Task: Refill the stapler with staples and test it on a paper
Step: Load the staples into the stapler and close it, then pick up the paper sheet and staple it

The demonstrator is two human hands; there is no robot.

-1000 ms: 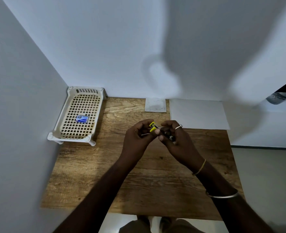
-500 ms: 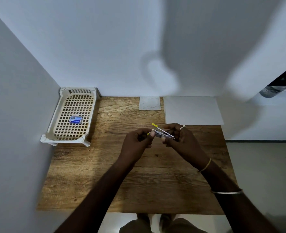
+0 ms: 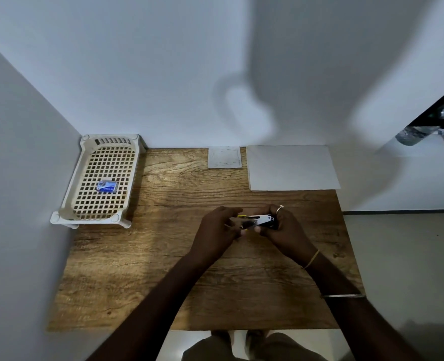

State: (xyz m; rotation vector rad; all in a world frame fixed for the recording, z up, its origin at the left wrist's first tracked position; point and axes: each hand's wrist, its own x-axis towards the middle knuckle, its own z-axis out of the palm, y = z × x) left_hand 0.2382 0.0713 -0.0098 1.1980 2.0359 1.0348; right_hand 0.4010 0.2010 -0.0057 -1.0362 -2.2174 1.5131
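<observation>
**Stapler held open over the wooden table**

The right hand (image 3: 283,230) grasps a small black-and-silver stapler with a yellow tip (image 3: 258,221) above the middle of the brown wood-grain table (image 3: 142,269). The left hand (image 3: 217,230) pinches at the stapler's left end, fingers curled. A white sheet of paper (image 3: 291,166) lies at the far right. A small blue staple box (image 3: 107,186) sits in the cream plastic lattice tray (image 3: 72,194), far left.

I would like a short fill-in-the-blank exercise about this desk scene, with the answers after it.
1. The small blue box lies inside the white ____.
2. The stapler is gripped mainly by the ____ hand.
3. The large paper sheet lies at the table's far ____ corner.

Answers: basket; right; right
</observation>
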